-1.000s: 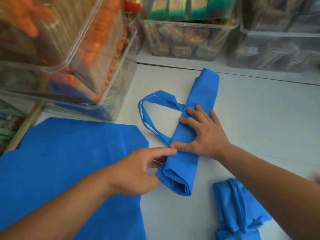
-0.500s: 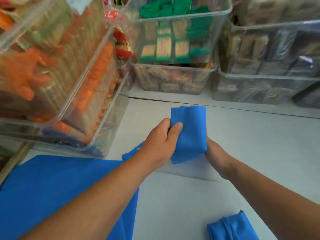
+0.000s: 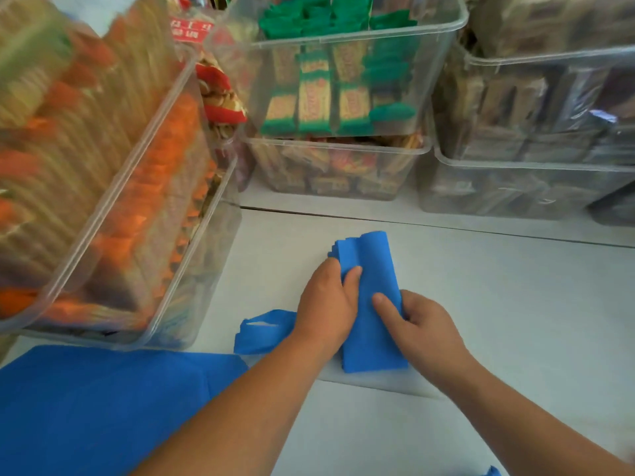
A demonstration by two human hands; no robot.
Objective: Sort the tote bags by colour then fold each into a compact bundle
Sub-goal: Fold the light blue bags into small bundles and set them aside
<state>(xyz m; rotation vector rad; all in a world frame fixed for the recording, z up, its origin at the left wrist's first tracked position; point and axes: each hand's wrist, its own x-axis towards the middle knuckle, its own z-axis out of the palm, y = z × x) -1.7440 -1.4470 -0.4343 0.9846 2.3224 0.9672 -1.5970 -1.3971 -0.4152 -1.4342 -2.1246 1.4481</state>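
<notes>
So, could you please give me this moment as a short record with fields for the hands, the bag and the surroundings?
Item in work: folded blue tote bag, a narrow strip of several layers
Left hand: grips the strip's left edge, thumb on top
Right hand: grips the right edge, thumb on top
Handle: loose, trailing left of the left hand
Waiting: flat blue bag at lower left
Surface: white table
Background: clear bins of packaged goods, stacked along the back and left
</notes>
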